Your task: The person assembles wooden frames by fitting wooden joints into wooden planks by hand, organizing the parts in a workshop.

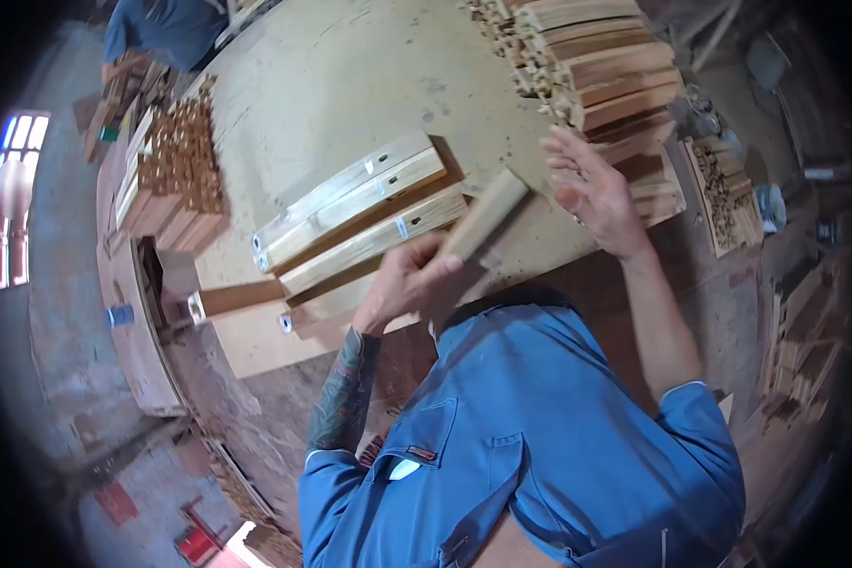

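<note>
My left hand [407, 279] is closed around a wooden piece [488, 218] that slants up to the right over the table's near edge; the piece is slightly blurred. My right hand [596, 194] is raised to the right of it, fingers spread, holding nothing. Several long wooden bars [350, 189] with dark holes and pale marks near their ends lie side by side on the table [331, 85], left of and beyond my left hand. One short bar [237, 300] lies at their left end.
Stacked wooden pieces stand at the table's right [625, 76] and left [175, 170]. A person in blue [161, 33] is at the upper left. A tray of small pieces [724, 194] and a bucket [772, 208] are at the right, beyond the table.
</note>
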A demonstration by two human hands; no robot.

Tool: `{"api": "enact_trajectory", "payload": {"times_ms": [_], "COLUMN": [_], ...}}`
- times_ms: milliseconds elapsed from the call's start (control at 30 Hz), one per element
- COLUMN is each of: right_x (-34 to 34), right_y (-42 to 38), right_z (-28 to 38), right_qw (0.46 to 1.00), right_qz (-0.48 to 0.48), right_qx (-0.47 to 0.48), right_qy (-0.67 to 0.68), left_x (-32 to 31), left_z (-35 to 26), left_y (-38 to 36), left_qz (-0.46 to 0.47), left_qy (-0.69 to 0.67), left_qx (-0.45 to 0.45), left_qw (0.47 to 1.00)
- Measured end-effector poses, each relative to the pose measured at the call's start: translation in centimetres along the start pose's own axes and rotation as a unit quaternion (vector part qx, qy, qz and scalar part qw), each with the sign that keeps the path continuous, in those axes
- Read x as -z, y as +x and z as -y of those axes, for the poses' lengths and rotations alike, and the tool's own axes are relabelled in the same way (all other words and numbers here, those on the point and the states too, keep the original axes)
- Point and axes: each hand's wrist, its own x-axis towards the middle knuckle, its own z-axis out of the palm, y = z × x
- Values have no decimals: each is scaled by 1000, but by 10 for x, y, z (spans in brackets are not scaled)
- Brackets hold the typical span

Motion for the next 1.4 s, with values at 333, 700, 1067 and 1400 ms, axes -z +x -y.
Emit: {"api": "enact_trajectory", "payload": {"times_ms": [333, 700, 1067, 1400], "right_x": [-127, -136, -134, -221], "right_y": [62, 50, 14, -4], "right_z": [-60, -71, -46, -41], "right_qw": [944, 924, 940, 852], "right_qz": [315, 278, 115, 436], "right_qx": [-5, 129, 10, -74], "right_qy": [-101, -228, -322, -278], "left_x": [74, 69, 81, 85], "left_z": [35, 55, 97, 118], "left_y": [18, 9, -48, -141], "left_qz": [-185, -185, -262, -225], "left_qy": [187, 148, 379, 532], "left_qx": [-125, -130, -130, -202], "left_qw": [957, 963, 878, 791]}}
